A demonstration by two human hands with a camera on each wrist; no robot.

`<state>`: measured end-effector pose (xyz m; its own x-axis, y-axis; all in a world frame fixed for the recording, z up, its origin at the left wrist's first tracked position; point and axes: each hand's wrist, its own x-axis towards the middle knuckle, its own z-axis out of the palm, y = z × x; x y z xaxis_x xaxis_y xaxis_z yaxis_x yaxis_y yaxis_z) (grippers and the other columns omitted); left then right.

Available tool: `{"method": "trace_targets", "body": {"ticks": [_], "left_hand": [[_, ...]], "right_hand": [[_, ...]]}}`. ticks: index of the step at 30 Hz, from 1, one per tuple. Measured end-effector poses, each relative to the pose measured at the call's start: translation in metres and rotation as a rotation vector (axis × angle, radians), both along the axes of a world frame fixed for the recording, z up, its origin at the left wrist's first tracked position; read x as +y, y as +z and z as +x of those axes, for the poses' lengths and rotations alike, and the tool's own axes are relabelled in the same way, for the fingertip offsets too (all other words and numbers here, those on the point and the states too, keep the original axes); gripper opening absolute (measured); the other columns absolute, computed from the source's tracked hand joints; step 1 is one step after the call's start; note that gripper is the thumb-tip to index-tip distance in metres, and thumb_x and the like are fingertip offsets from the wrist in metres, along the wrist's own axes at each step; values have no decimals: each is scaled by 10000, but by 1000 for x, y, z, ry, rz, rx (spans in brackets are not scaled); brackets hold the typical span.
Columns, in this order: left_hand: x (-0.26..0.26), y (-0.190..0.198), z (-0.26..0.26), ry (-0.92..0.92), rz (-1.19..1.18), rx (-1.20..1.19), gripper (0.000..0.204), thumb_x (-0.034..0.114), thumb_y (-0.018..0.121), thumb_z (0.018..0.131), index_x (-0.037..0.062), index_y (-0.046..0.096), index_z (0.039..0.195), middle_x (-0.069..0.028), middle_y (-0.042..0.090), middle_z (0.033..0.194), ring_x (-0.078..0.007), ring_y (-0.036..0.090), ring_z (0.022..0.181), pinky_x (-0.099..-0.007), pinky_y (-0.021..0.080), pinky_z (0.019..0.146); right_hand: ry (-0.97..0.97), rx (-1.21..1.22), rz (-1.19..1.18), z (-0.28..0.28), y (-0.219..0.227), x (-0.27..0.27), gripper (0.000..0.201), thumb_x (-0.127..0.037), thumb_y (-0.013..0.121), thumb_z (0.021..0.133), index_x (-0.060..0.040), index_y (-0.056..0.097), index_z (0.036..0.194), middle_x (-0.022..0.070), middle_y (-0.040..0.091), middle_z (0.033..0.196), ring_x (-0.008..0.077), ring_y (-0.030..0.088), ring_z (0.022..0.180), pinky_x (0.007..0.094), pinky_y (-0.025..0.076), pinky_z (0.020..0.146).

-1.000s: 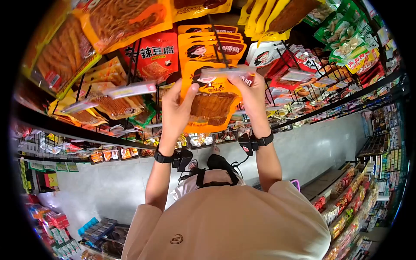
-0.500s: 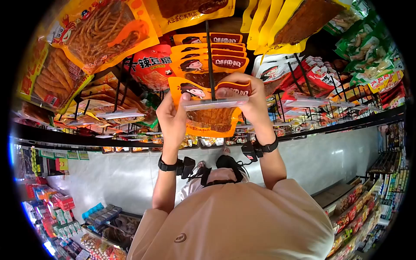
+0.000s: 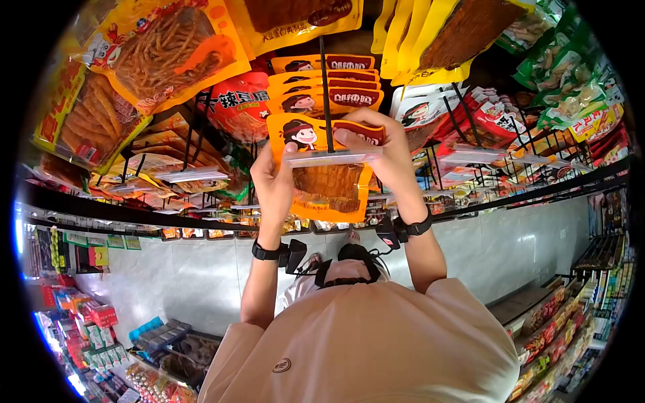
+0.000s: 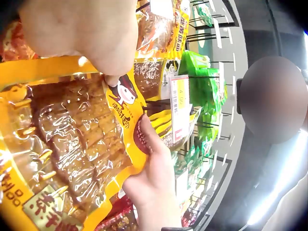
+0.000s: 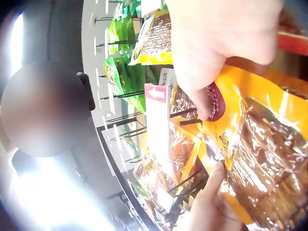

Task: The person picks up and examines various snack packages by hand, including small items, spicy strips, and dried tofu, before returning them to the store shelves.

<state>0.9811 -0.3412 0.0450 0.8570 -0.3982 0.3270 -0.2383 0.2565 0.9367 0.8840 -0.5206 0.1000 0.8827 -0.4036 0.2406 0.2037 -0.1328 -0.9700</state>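
My left hand (image 3: 272,185) and right hand (image 3: 391,160), equally near, pinch the upper sides of the cartoon-faced orange snack packet (image 3: 329,187), its long axis running down toward me at the black display hook's (image 3: 325,87) front end.

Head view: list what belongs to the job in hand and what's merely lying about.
Job in hand:
- orange packet
- left hand and right hand, both gripping it
- black hook
- clear label holder

Merely about:
- similar packets behind
- red packet
- green packets
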Motion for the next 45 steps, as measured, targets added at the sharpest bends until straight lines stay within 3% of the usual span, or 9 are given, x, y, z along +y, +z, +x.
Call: {"method": "trace_targets", "body": {"ticks": [6,11,16,22,26,27,31,40,45], "left_hand": [[-4,-13,23,12,112,-65,283,219,642,1120,-43,673,1222,-21,740,1028,-46,619,923,-243,503,832],[6,-23,21,88,194,-154,376,161,674,1075,-26,569,1384,-207,756,1209,-280,740,1171,-364,554,961],[60,-15,-16,155,434,-331,388,111,709,1025,7,594,1381,-191,726,1315,-338,719,1213,-438,565,984],[141,-20,-42,-278,669,-373,218,60,673,1033,15,723,1241,-133,779,1234,-280,767,1118,-369,581,953],[175,-31,-55,-388,690,-315,235,47,693,1009,18,710,1242,-160,800,1116,-322,779,1046,-394,588,909],[181,-35,-56,-384,695,-309,233,44,692,1010,18,710,1241,-157,802,1114,-319,779,1053,-392,588,914],[198,-44,-66,-406,700,-252,236,39,675,1022,5,707,1254,-136,810,1121,-282,784,1066,-366,589,921],[216,-65,-89,-399,651,-277,255,-3,659,1020,6,701,1271,-148,808,1123,-270,790,1061,-363,595,937],[225,-81,-101,-355,695,-246,249,0,646,1025,15,702,1267,-143,809,1122,-267,786,1069,-367,593,940]], "right_hand": [[-141,-74,-107,22,-14,-6,284,-203,859,930,19,764,1079,43,784,978,83,682,901,272,535,830],[-372,-142,-296,18,-17,5,319,-213,847,932,2,729,1136,85,789,1029,163,730,945,317,552,880],[-402,-143,-398,-28,-24,18,584,-131,818,927,-55,550,1440,189,769,1194,260,746,1174,394,581,991],[-587,106,-465,-87,-49,-15,274,-189,797,956,-56,743,1189,88,802,1109,204,765,1017,351,578,874],[-833,110,-439,-96,-99,-86,497,-277,836,932,-3,662,1308,167,749,1277,281,731,1167,407,576,943],[-804,199,-409,-97,-114,-110,803,-391,882,886,17,536,1484,233,637,1464,350,628,1351,445,530,1068],[-674,220,-337,-83,-143,-129,1211,-519,925,814,75,275,1645,309,418,1642,428,415,1537,468,417,1213],[-717,263,-428,-100,-164,-97,915,-403,926,848,31,467,1509,190,701,1304,307,680,1235,429,541,1042],[-754,198,-585,-118,-179,-45,342,-122,810,906,-29,643,1190,135,729,1063,274,718,957,401,567,870]]}}
